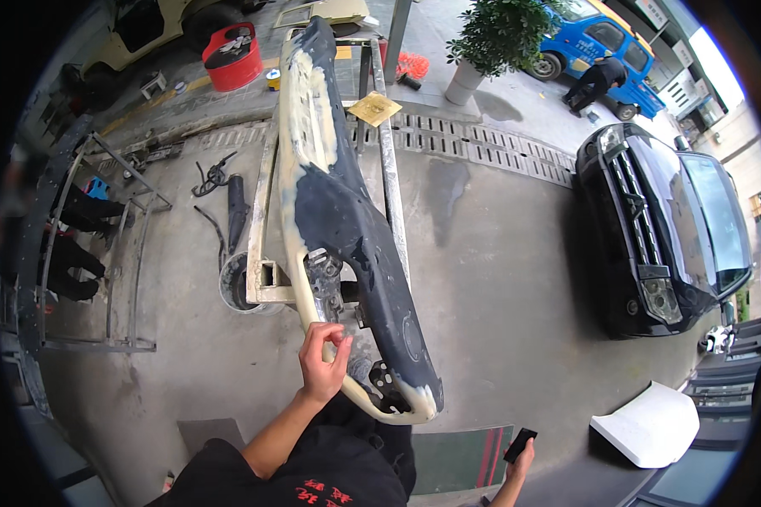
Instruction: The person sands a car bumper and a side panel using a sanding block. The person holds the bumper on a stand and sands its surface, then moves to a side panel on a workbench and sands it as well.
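A long car bumper [338, 211], dark grey with cream filler or primer patches, lies lengthwise in front of me on a pale metal stand [266, 279]. My left hand [323, 363] is over the cream edge of its near part, with fingers curled and thumb against them. Whether it touches the edge or pinches something small, I cannot tell. At the lower right, my right hand [520, 469] grips a black smartphone [520, 444], well apart from the bumper. A square of yellowish sandpaper [375, 108] rests on the stand's far right corner.
A bucket [238, 283] stands beside the stand, left of the bumper. A metal frame [101, 346] is farther left. To the right are a black car [651, 228] and a white panel [651, 425]. Beyond the drain grate [482, 145], a person [599, 83] bends beside a blue van [596, 38].
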Demonstrator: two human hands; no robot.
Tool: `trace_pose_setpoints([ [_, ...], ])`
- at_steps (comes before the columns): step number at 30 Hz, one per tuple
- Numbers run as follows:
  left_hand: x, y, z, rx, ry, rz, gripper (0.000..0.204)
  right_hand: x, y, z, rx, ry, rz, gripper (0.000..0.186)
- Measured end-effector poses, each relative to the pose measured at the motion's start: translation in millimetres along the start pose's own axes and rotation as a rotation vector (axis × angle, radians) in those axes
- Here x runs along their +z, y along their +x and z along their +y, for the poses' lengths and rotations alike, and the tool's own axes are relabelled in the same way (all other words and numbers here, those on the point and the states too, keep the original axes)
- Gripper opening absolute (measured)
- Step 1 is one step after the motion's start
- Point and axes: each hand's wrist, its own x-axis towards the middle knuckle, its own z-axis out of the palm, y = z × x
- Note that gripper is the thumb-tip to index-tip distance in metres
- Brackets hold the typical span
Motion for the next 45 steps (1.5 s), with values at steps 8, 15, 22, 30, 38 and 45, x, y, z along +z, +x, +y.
trace_pose_setpoints([
  [8, 41.8, 0.7, 14.4, -0.308, -0.184, 0.321, 0.035, 152.4, 150.6, -147.4, -0.091, -0.1, -0.313, 0.045],
  [15, 117.4, -39.9, 47.9, -0.303, 0.193, 0.458, 0.054, 279.7, 225.6, -209.5, -0.086, -0.157, -0.723, 0.044],
  [22, 156.8, -51.4, 70.9, -0.306, 0.656, 0.488, 0.065, 296.4, 251.4, -249.0, -0.03, -0.137, -0.854, 0.043],
  [30, 158.2, -53.0, 51.1, -0.236, 0.61, 0.578, 0.06, 314.0, 288.9, -271.1, 0.021, -0.1, -0.826, 0.049],
  [38, 159.7, -52.9, 53.9, -0.304, 0.635, 0.608, 0.06, 338.8, 282.5, -282.7, 0.025, -0.147, -0.684, 0.049],
  [45, 156.6, -49.5, 60.6, -0.358, 0.614, 0.577, 0.071, 403.6, 246.6, -287.0, -0.096, -0.215, -0.751, 0.051],
])
